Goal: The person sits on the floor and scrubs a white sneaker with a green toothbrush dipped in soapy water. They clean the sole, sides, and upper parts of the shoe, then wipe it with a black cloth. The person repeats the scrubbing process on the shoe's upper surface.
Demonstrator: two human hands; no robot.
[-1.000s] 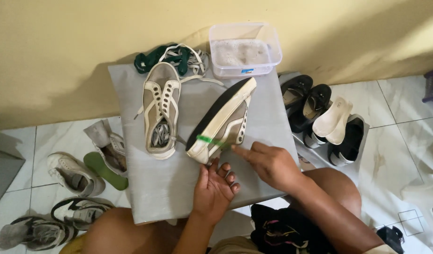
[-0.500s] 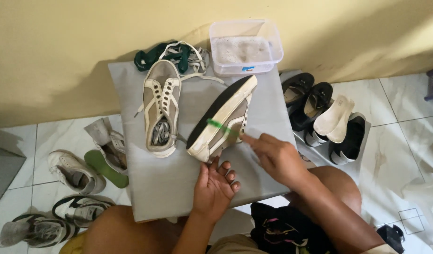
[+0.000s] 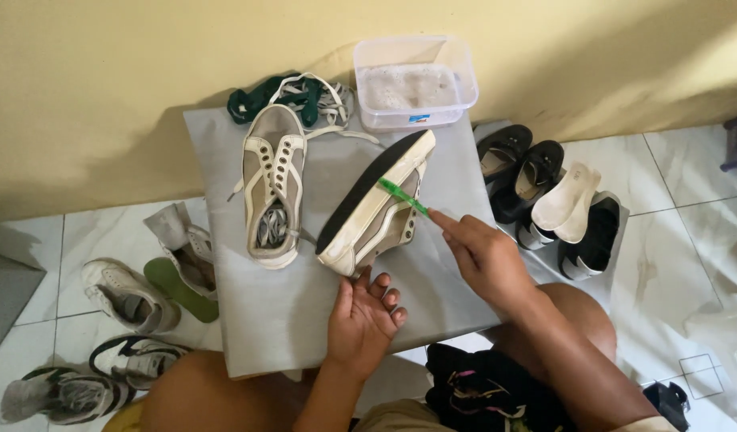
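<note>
A beige sneaker (image 3: 376,212) lies tipped on its side on a grey board (image 3: 264,320), its dark sole facing left. My left hand (image 3: 364,316) props its heel end from below. My right hand (image 3: 484,256) grips a green toothbrush (image 3: 402,196) whose head rests on the sneaker's white side wall near the toe. A second beige sneaker (image 3: 272,184) lies upright, without laces, to the left.
A clear plastic tub of foamy water (image 3: 415,80) stands at the board's far edge beside a pile of green and white laces (image 3: 292,92). Black shoes and a white insole (image 3: 568,200) lie right; several worn sneakers (image 3: 128,296) and a green insole lie left.
My right hand has slid the toothbrush along the sneaker's side, from near the heel toward the toe. The left hand has stayed at the heel.
</note>
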